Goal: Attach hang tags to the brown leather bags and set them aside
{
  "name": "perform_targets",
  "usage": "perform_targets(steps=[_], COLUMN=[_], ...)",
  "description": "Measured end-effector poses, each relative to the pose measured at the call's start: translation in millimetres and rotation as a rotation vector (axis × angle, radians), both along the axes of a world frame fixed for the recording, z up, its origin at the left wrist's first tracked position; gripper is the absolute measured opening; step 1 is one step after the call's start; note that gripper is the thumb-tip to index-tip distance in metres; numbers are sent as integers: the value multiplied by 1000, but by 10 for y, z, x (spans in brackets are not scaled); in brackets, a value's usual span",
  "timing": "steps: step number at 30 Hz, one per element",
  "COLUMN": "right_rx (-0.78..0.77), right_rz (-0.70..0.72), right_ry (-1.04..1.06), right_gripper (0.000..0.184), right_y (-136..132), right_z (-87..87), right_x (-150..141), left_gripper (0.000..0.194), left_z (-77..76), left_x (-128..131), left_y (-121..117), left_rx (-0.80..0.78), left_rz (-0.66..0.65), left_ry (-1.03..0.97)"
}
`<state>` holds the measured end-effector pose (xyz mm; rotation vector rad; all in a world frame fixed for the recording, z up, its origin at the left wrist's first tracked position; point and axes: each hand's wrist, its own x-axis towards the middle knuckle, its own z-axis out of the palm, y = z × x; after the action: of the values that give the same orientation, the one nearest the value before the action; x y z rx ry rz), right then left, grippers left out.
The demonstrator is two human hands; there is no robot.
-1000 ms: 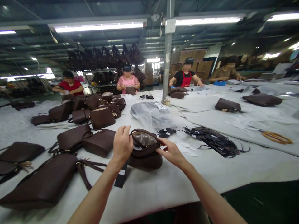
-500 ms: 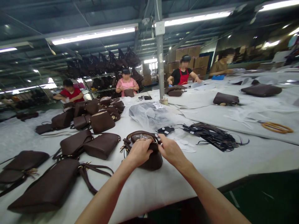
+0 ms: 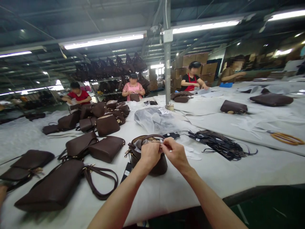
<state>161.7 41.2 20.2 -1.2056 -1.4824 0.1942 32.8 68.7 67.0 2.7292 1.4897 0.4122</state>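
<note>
A small dark brown handbag [image 3: 159, 169] stands upright on the white table in front of me. Its curved handle [image 3: 152, 136] rises over the open top, where clear plastic shows inside. My left hand [image 3: 150, 155] is closed at the bag's upper rim, its knuckles covering the fingertips. Thumb and fingers of my right hand [image 3: 175, 153] pinch at the right end of the handle, almost touching the left fingers. The exact small part between them is hidden. A black hang tag [image 3: 126, 171] with a white label lies at the bag's left side, partly behind my left forearm.
Several brown handbags [image 3: 51, 187] lie to the left. Black tags [image 3: 219, 144] are piled right, near orange-handled scissors [image 3: 287, 138]. Beyond my bag is a clear plastic bag [image 3: 154, 120], before a grey post [image 3: 167, 70]. Co-workers work across the table; another person's hand [image 3: 3, 192] shows far left.
My hands have come closer together at the handle's right end, and my left hand has turned over it. The hang tag now shows left of the bag. The view has shifted slightly.
</note>
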Motion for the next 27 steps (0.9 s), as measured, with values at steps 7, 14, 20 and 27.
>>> perform_targets(steps=[7, 14, 20, 27], right_rx=[-204, -89, -116, -129], right_rz=[192, 150, 56, -39], right_ry=[271, 244, 157, 57], right_gripper=[72, 16, 18, 18], right_y=[8, 184, 38, -151], right_z=[-513, -506, -519, -384], right_x=[112, -186, -220, -340], left_gripper=[28, 29, 23, 21], left_z=[-29, -26, -88, -80], left_x=[-47, -89, -270, -416], left_y=[-3, -39, -102, -180], left_rx=[25, 30, 166, 379], left_rz=[-36, -2, 106, 81], left_ry=[-52, -5, -126, -218])
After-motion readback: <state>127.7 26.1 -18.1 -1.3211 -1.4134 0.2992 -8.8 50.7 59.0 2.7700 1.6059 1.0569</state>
